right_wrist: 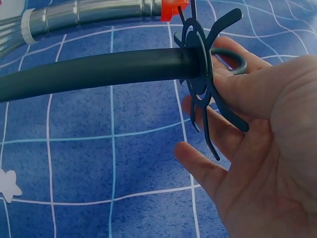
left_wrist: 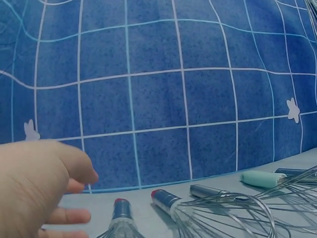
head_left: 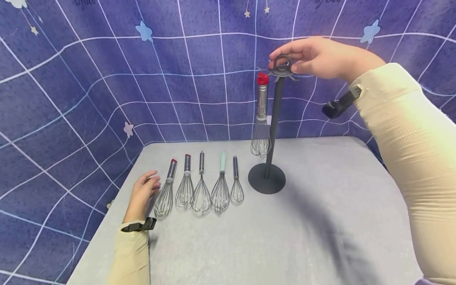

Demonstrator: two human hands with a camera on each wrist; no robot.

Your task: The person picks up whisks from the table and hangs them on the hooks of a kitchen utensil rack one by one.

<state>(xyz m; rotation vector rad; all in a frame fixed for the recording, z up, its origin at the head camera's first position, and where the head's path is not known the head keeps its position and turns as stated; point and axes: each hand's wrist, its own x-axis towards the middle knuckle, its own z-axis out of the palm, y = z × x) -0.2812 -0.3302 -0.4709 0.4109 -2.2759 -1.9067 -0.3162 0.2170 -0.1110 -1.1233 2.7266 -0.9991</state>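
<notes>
At the top of a dark metal utensil stand (head_left: 276, 114), my right hand (head_left: 320, 57) pinches its ring (right_wrist: 237, 60) between thumb and forefinger, the other fingers spread apart. Curved hooks (right_wrist: 225, 22) fan out below the ring. From one hook hangs a whisk (head_left: 262, 101) with a silver handle and red end, its wires downward. My left hand (head_left: 141, 194) is by the table's left side, fingers loosely bent and holding nothing. Nearest to it lies a red-tipped whisk (head_left: 171, 172); whether the fingers touch it I cannot tell.
Several whisks lie in a row: another red-tipped one (head_left: 187, 164), a thin metal one (head_left: 202, 162), one with a mint-green handle (head_left: 223, 161) and a small one (head_left: 236, 168). The stand's round base (head_left: 256, 184) rests on the grey table (head_left: 249, 245). A blue patterned curtain (head_left: 160, 91) hangs behind.
</notes>
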